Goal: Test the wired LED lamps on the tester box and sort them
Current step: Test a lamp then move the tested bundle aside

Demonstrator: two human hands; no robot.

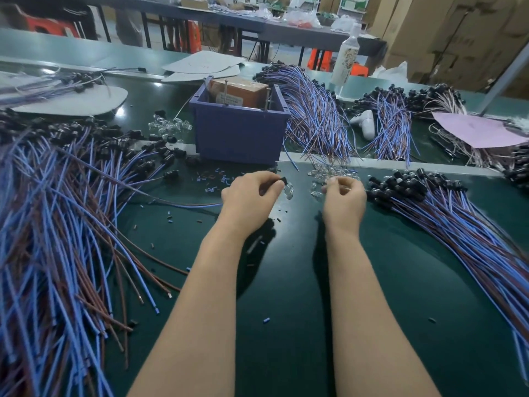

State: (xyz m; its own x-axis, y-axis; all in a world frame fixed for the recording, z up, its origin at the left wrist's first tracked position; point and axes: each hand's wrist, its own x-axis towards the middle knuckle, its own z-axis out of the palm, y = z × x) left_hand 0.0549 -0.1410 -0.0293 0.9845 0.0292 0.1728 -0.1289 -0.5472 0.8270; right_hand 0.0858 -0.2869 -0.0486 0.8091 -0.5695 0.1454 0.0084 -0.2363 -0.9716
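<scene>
My left hand [252,193] pinches a small black lamp holder [283,179] whose blue and brown wires trail left under the hand. My right hand [345,193] has its fingers curled over a heap of clear lamp bulbs [329,173]; a bulb seems pinched in the fingertips, though blur hides it. Straight ahead stands the blue tester box [239,130] with an orange block and metal pins inside. A big pile of wired lamps [57,202] lies to my left. Another pile of wired lamps [446,207] fans out to my right.
Behind the box more wired bundles [315,116] cover the belt, with a white plastic object [365,121] among them. A pink sheet [483,128] lies far right, a bottle [346,55] beyond. Clear bulbs [166,127] sit left of the box. Wire offcuts dot the green mat [286,282].
</scene>
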